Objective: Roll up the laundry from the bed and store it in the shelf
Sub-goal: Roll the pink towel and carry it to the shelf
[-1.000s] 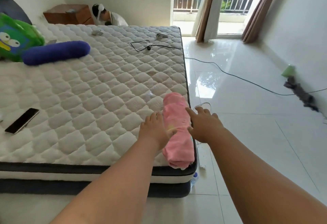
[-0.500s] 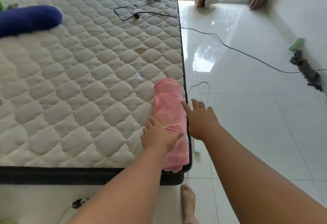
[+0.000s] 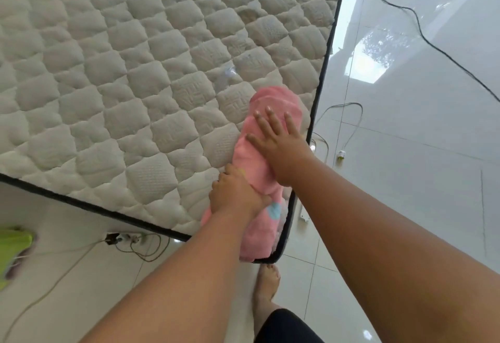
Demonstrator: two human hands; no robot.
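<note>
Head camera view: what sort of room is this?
Probably a home bedroom: a bare quilted mattress fills most of the view, a rolled pink cloth lies at its corner, and cables trail across the tiled floor.

We see the quilted bed [image 3: 135,85] bearing a rolled pink cloth [image 3: 251,155] along its right edge, while a black cable [image 3: 433,44] crosses the tiled floor [image 3: 405,193].
</note>
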